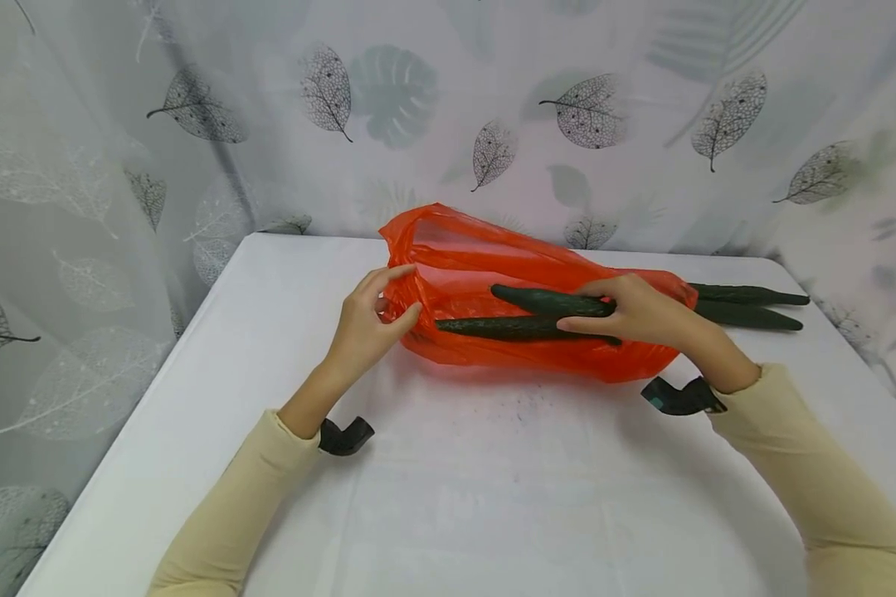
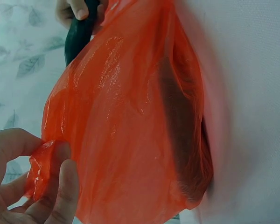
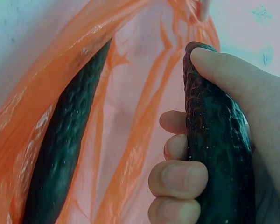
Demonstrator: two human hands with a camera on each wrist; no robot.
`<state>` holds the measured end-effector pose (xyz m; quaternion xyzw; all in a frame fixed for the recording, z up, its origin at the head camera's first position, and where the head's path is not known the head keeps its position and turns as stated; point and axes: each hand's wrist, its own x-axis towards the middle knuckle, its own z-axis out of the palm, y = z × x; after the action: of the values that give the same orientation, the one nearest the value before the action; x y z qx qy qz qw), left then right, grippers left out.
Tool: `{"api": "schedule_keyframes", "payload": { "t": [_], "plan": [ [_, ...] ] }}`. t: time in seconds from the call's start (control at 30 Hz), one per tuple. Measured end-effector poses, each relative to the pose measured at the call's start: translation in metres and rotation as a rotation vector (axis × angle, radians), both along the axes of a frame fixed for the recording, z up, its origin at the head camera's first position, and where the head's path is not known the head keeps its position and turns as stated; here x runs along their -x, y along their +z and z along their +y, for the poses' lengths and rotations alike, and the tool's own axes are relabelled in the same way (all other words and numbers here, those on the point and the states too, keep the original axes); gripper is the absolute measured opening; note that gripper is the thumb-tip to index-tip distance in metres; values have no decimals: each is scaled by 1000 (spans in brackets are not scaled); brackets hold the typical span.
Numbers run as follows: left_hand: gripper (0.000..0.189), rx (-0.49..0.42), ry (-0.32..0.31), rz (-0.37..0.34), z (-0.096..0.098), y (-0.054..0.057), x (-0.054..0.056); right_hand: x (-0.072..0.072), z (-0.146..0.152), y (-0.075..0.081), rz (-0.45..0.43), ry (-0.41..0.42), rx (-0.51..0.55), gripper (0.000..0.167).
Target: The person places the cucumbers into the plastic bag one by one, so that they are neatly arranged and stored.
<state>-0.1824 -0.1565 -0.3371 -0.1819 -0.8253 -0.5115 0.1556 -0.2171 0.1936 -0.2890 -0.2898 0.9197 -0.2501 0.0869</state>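
Orange-red, thin plastic film makes up the bag (image 1: 485, 361) that spreads across the centre of the head view, its mouth gaping on the white-covered table (image 1: 463, 506). At its left end the left hand (image 1: 360, 322) has thumb and fingers drawn in at the rim. The right hand (image 1: 630, 311), right of centre, grips a long dark-green cucumber (image 1: 541, 300) over the bag's opening; a second slim dark-green cucumber (image 1: 485, 328) lies just below it, along the bag's length. Two more dark-green cucumbers (image 1: 750, 305) rest side by side at the right, beyond the bag, their inner ends hidden.

From the left wrist, a gathered fold of film shows pinched between the left thumb and fingers, lower left — presumably because such limp plastic would sag without a hand on its edge. A dark, long shape shows through the film at the right, probably the lying cucumber. The gripped one appears at the upper left, partly behind the bag.

From the right wrist, the right fingers curl around the gripped cucumber, thumb near its tip — a hold that likely keeps it steady and aligned with the bag. The lying cucumber slants at the left, inside the film.
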Motion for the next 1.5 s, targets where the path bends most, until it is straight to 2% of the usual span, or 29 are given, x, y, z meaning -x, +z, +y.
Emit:
{"api": "schedule_keyframes", "payload": {
  "t": [0.2, 0.4, 0.77, 1.07, 1.33, 1.5],
  "plan": [
    [47, -2, 0, 8, 0, 0, -1, 5, -13, -4, -20, 50, 29, 29],
    [47, -7, -1, 15, 1, 2, -1, 8, -24, -4, -4, 91, 34, 28],
    [47, -8, -7, 18, 2, 2, 0, 11, -37, -11, -53, 106, 36, 28],
    [47, -10, -8, 15, 2, 0, 0, 13, -53, -13, -25, 146, 30, 31],
    [46, -6, -9, 12, 4, 0, 0, 14, -68, -17, -43, 146, 10, 28],
    [47, -2, -3, 16, 4, 0, -1, 17, -77, -19, -34, 175, 24, 30]
  ]
}}
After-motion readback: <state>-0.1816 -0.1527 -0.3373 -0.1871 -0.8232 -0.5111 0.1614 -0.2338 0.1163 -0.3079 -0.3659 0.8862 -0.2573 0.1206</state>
